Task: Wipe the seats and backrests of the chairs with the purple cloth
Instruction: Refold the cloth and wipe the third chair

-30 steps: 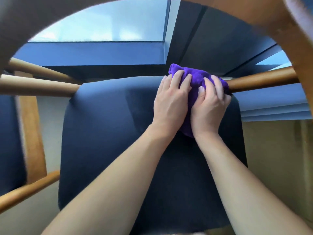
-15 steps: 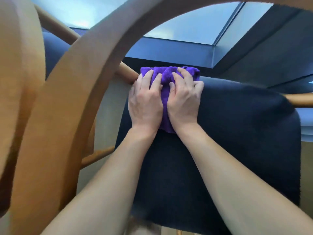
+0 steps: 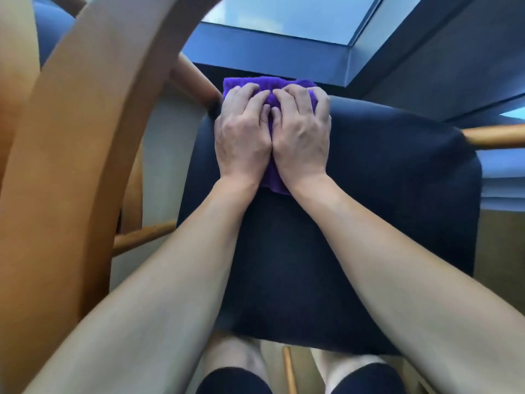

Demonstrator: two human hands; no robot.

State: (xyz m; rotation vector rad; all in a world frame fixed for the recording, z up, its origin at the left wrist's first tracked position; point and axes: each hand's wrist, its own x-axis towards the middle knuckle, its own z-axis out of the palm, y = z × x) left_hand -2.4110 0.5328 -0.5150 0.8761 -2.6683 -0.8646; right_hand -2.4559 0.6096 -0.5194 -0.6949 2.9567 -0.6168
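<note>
The purple cloth [image 3: 267,84] lies bunched at the far left corner of the dark blue chair seat [image 3: 383,194]. My left hand [image 3: 241,137] and my right hand [image 3: 301,135] sit side by side on top of it, touching each other. The fingers of both hands are bent and dig into the cloth, gripping it against the cushion. Only the cloth's far edge and a strip between my wrists show; the hands hide what lies between. Both bare forearms reach over the seat from the near edge.
A broad curved wooden frame piece [image 3: 85,137] fills the left side, close to my left arm. Round wooden rails [image 3: 494,136] run off the seat's far corners, and a lower rung [image 3: 142,237] sits at the left. Another blue cushion [image 3: 54,32] shows at top left. My knees [image 3: 233,376] are below the seat's near edge.
Both hands have slid the cloth from the far right part of the seat to its far left corner. Their fingers, flatter before, are now bent into the cloth.
</note>
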